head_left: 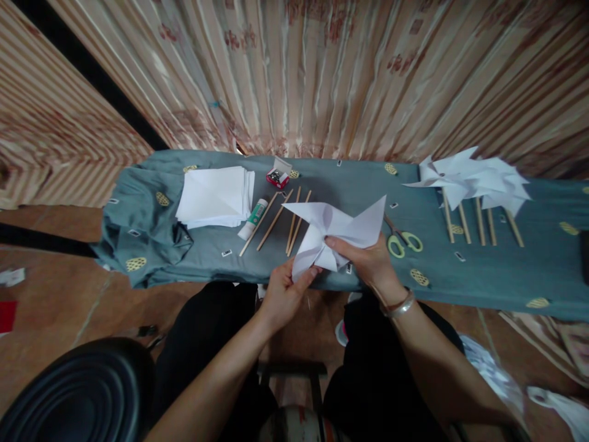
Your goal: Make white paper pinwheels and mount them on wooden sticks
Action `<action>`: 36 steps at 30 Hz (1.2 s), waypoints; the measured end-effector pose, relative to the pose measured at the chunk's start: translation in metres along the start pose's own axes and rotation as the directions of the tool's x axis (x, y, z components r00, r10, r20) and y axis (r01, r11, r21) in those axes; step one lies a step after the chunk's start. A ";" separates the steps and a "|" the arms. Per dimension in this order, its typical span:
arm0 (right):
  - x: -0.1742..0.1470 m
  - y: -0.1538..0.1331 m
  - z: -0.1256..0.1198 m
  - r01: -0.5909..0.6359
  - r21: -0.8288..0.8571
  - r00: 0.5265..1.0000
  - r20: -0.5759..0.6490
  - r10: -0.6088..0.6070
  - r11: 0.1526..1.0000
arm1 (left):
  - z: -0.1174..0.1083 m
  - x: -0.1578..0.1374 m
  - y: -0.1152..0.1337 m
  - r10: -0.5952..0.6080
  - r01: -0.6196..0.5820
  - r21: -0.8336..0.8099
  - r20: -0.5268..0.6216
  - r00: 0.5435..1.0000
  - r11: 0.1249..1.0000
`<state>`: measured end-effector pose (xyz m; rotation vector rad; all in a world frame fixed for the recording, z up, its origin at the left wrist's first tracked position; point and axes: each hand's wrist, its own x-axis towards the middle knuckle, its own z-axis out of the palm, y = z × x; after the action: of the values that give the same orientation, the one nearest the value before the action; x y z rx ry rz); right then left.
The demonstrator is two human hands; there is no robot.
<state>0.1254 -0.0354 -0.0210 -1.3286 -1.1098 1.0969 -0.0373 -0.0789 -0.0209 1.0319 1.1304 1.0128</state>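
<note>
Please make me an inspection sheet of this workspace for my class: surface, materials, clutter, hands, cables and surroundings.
Surface: grey-green cloth with yellow prints, rumpled at its left end.
Job's things: paper pinwheel held up; paper stack, glue stick, open red box, four loose sticks, scissors; grouped pinwheels on sticks at right.
Clutter: red piece on the floor at left; crumpled pale material at lower right.
Hands: left hand pinches the pinwheel's lower edge; right hand holds it, thumb near the centre.
Cables: nothing seen.
Surroundings: patterned curtain behind; round black ridged object at lower left.
</note>
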 end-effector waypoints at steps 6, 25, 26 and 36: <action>-0.008 -0.019 0.002 0.115 -0.100 0.993 -0.008 -0.117 0.988 | 0.000 0.001 -0.004 0.078 -0.078 0.002 0.023 0.997 0.997; -0.032 -0.032 -0.011 0.725 -0.483 0.654 0.260 -0.711 0.491 | -0.001 0.001 -0.006 0.011 -0.005 -0.257 0.022 1.000 0.966; -0.033 -0.033 -0.011 0.743 -0.489 0.628 0.271 -0.730 0.457 | -0.002 0.002 -0.007 0.013 -0.009 -0.242 0.017 1.000 0.970; -0.036 -0.034 -0.016 0.801 -0.460 0.550 0.316 -0.773 0.382 | -0.006 0.004 -0.006 0.040 -0.040 0.009 -0.016 0.999 0.999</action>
<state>0.1344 -0.0727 0.0143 -0.9311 -1.9374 0.0322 -0.0424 -0.0756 -0.0278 1.0588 1.1325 1.0506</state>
